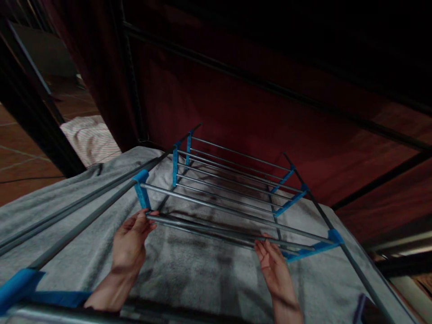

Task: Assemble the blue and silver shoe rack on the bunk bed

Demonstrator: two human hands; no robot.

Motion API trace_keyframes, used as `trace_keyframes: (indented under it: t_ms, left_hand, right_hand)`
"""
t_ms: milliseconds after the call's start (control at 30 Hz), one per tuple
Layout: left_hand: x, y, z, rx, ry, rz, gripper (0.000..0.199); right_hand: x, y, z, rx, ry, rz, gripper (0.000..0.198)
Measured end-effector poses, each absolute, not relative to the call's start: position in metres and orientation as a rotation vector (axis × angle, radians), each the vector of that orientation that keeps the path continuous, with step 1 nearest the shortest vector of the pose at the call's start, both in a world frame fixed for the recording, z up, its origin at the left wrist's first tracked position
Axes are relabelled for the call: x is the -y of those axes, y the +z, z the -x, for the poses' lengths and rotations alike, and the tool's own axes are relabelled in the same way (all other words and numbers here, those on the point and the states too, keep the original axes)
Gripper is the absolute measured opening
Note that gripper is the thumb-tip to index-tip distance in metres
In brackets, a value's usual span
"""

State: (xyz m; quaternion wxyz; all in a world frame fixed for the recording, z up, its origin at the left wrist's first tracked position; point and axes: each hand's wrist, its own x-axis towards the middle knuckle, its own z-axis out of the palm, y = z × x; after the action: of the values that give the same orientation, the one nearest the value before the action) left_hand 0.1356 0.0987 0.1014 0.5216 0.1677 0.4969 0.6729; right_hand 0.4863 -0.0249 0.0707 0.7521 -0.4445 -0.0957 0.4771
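A shoe rack of grey metal tubes and blue plastic brackets lies on a grey blanket. My left hand (130,243) pinches the left end of a loose-looking metal rod (202,227), right at the lower end of a blue bracket (143,193). Toward the rod's other end, my right hand (273,263) has its fingers and thumb closed around it from below. The rod's right tip lies close to the right blue bracket (313,249); whether it is seated there, I cannot tell. Another crossbar (232,209) runs above the held rod, between the two brackets.
Farther back, more crossbars (226,173) join other blue brackets. A long side tube (84,225) slants along the left. Near me is a blue connector (20,288). The grey blanket (209,279) lies beneath, with a dark red curtain (216,103) behind.
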Motion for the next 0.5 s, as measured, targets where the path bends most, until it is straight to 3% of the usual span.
trace_keyframes:
  t_ms: [167, 333, 500]
  left_hand:
    - [-0.096, 0.099, -0.136, -1.16, 1.605, -0.399, 0.01]
    - [-0.094, 0.097, -0.141, -1.121, 1.718, -0.408, 0.041]
    - [-0.095, 0.092, -0.144, -1.12, 1.77, -0.441, 0.059]
  right_hand:
    - [0.014, 0.067, -0.459, 0.285, 1.162, 0.978, 0.021]
    - [0.001, 0.066, -0.425, 0.395, 1.282, 0.973, 0.028]
    - [-0.012, 0.075, -0.396, 0.376, 1.361, 0.995, 0.029]
